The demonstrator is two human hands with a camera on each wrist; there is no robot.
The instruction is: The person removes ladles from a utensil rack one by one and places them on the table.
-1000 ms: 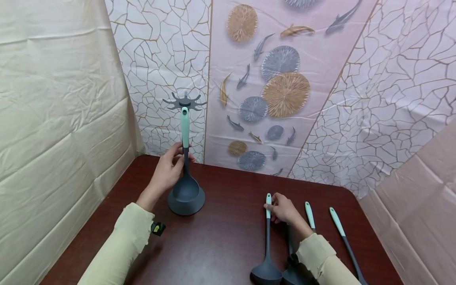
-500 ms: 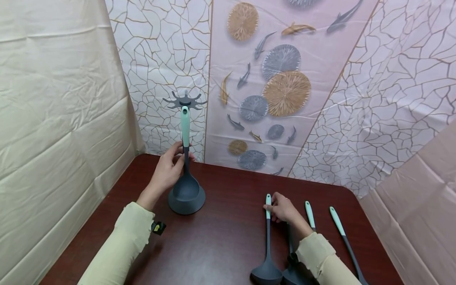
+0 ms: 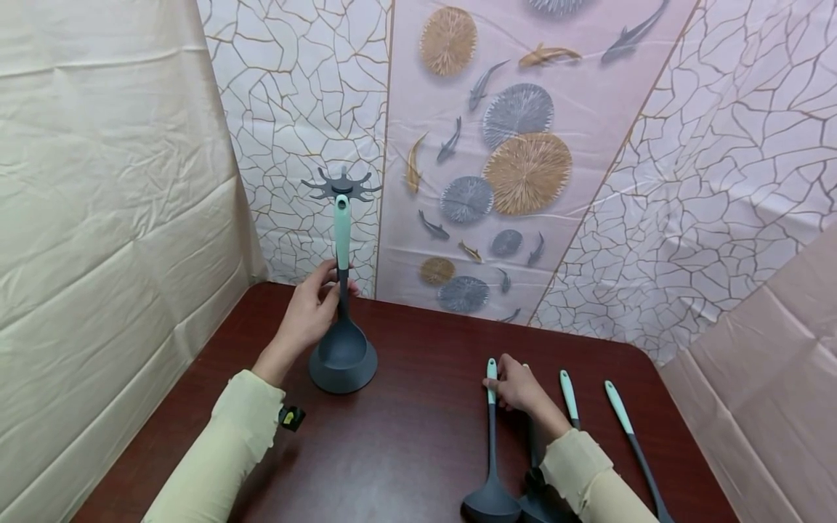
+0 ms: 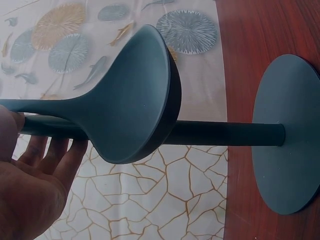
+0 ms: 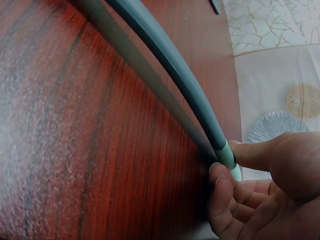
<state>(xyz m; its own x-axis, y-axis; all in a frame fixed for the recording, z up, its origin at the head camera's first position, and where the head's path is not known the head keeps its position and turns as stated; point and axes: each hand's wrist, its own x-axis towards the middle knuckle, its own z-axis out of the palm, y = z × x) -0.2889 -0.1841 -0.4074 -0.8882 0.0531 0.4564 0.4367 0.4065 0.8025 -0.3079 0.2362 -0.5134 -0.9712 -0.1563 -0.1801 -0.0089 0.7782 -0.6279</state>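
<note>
In the head view a dark grey utensil stand (image 3: pixel 358 379) with a round base and a crown of hooks stands upright at the left. A dark ladle (image 3: pixel 343 345) with a mint-green handle hangs along its front. My left hand (image 3: pixel 312 305) grips the stand's pole behind the ladle's shaft; the left wrist view shows fingers (image 4: pixel 70 160) wrapped behind the pole. At the right, my right hand (image 3: pixel 519 385) pinches the mint handle of a second ladle (image 3: pixel 492 501), which lies bowl toward me. In the right wrist view its curved shaft (image 5: pixel 175 65) bows above the table.
Beside the second ladle, another dark utensil (image 3: pixel 538 505) is mostly hidden under my right arm. Farther right lie a mint handle (image 3: pixel 569 396) and a long-handled utensil (image 3: pixel 637 450). The dark red table (image 3: pixel 418 407) meets patterned cloth behind and plain cloth at both sides.
My right hand and the ladle handle it pinches have shifted slightly toward me, and a mint handle tip now shows behind that hand. The left hand keeps its hold on the stand.
</note>
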